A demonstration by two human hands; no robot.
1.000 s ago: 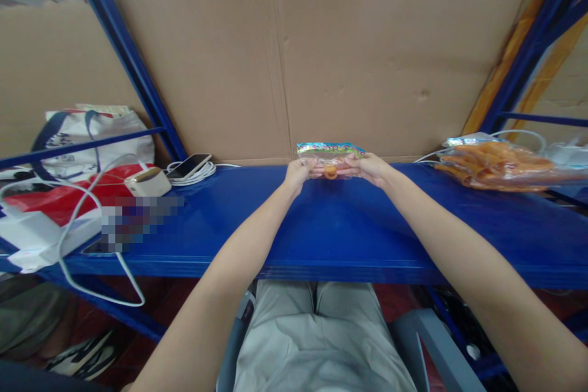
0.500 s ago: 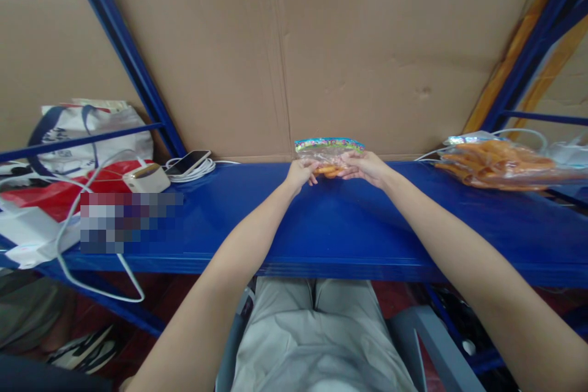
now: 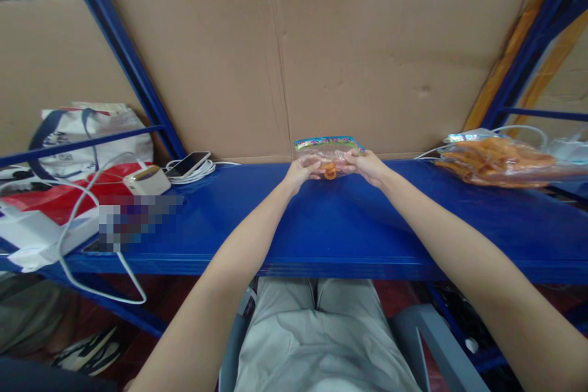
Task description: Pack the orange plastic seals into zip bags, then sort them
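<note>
Between my hands, at the back of the blue shelf, is a small clear plastic bag (image 3: 321,148) with a colourful blue and green patterned strip along its top. My left hand (image 3: 301,171) is closed on the lower left of the bag. On its lower right side my right hand (image 3: 365,165) also grips it, fingers bent around the edge. A small orange curled thing (image 3: 329,171) shows at the bottom between my fingertips; its kind is unclear, and I cannot tell whether it is inside the bag.
A brown cardboard panel (image 3: 358,49) stands behind the blue shelf (image 3: 340,226). To the right lies a clear bag of orange material (image 3: 496,159). Leftward are a phone (image 3: 188,163) on a coiled white cable, a white charger (image 3: 147,180), red bag (image 3: 68,196) and fabric bag (image 3: 101,135).
The orange thing between my fingers has turned from a flatter, elongated look to a rounded curl. Both hands stay in nearly the same place on the bag.
</note>
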